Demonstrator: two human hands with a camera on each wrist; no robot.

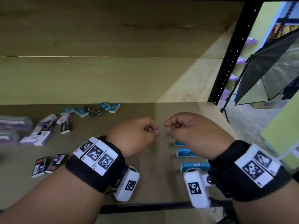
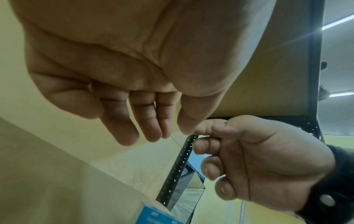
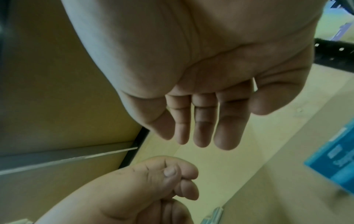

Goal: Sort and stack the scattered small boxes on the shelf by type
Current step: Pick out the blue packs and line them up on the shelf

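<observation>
Small boxes lie scattered on the brown shelf board. Blue boxes and black boxes sit at the back, purple-white boxes at the left, and dark boxes with orange print near the front left. Three blue boxes lie in a row under my right wrist. Both hands hover mid-shelf, fingers curled, tips almost touching. My left hand pinches a thin strand. My right hand has thumb on forefinger; whether it holds the strand I cannot tell.
Clear plastic packs lie at the far left. A black perforated upright and a wooden side panel close the shelf on the right. Beyond stands a photo umbrella. The upper shelf board hangs low overhead.
</observation>
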